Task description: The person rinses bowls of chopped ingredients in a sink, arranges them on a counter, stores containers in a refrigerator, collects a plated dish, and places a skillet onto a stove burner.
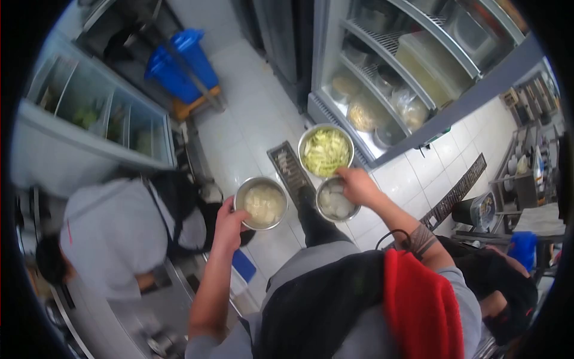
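My left hand (228,226) grips the rim of a round metal bowl (240,192), thumb over the edge. Pale, soft-looking chunks (264,204) fill it. With my right hand (360,186) I grip two more metal bowls at the point where their rims meet. The farther bowl (301,148) is heaped with sliced light-green vegetable (326,152). In the nearer, smaller bowl (327,216) lie white rounded pieces (338,202), some of them behind my fingers. All three bowls are held level above the tiled floor.
An open fridge (382,149) with loaded shelves stands ahead right. At left are a glass-fronted fridge (95,102) and a blue bin (185,66). One person (113,233) bends close at left; another (496,287) is at right. A floor drain grate (287,167) lies below.
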Demonstrator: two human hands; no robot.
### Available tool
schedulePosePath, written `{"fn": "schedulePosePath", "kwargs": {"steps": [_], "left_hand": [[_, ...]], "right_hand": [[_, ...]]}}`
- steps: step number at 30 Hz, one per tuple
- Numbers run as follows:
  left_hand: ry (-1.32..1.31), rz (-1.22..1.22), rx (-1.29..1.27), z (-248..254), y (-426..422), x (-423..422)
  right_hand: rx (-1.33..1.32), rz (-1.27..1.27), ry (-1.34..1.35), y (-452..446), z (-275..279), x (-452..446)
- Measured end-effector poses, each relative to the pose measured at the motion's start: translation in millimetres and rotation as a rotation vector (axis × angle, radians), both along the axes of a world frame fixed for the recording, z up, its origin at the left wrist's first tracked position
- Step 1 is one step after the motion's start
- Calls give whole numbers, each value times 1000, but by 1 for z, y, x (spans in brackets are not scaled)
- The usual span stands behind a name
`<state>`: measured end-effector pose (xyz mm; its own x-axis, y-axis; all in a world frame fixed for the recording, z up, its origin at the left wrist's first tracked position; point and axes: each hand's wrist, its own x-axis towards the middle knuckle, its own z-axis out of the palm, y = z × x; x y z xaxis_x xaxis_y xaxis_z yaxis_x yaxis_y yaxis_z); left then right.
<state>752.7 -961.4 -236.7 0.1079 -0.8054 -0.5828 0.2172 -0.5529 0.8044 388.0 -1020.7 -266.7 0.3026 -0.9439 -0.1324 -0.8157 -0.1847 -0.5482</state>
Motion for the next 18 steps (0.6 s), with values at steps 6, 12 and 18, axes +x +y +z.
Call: {"fn": "schedulePosePath", "kwargs": {"steps": [6,12,18], "left_hand": [[-76,-192,-77,-8,-174,1],[-180,-569,-88,23,-338,-17],[-214,-1081,-179,40,-524,-69]], "right_hand": [[120,-174,-8,-81,-33,-16],[107,-289,9,-151,-34,-24],[136,-466,-70,-185,-32,-20]]}}
